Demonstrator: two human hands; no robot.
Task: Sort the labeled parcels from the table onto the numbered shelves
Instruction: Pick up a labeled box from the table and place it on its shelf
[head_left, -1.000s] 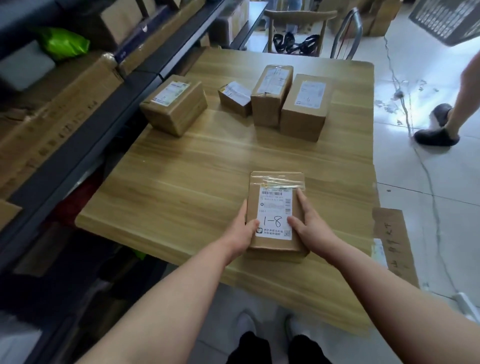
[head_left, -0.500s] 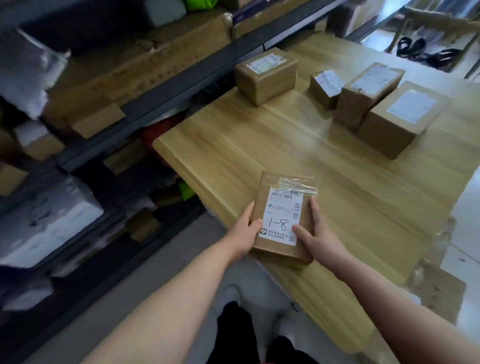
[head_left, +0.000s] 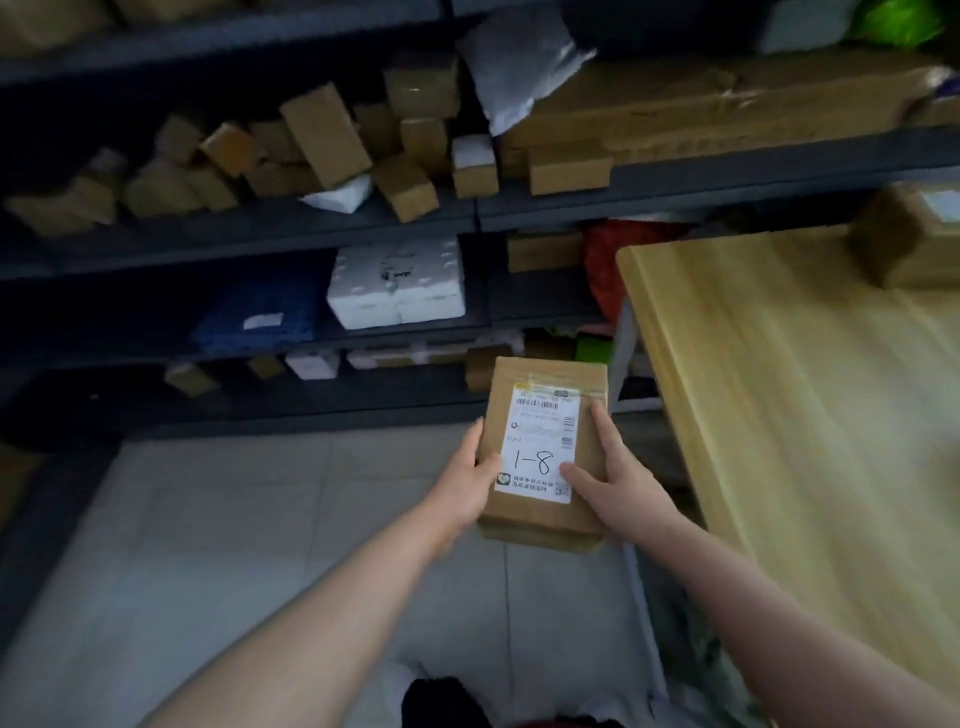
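Both hands, left hand (head_left: 470, 480) and right hand (head_left: 613, 480), grip the "1-8" parcel (head_left: 545, 447) by its sides. It hangs over the floor (head_left: 234, 519), beside the table's left edge (head_left: 670, 364).

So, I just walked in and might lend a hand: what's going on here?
A person holds a cardboard parcel labelled 1-8 between the left hand and the right hand. It is clear of the wooden table, above the floor, in front of the shelves crowded with boxes. A second parcel sits on the table.

Box (head_left: 901, 244) cut off at rt edge; parcel label (head_left: 540, 441) fine print unreadable; shelf pkgs (head_left: 322, 135) blurred.
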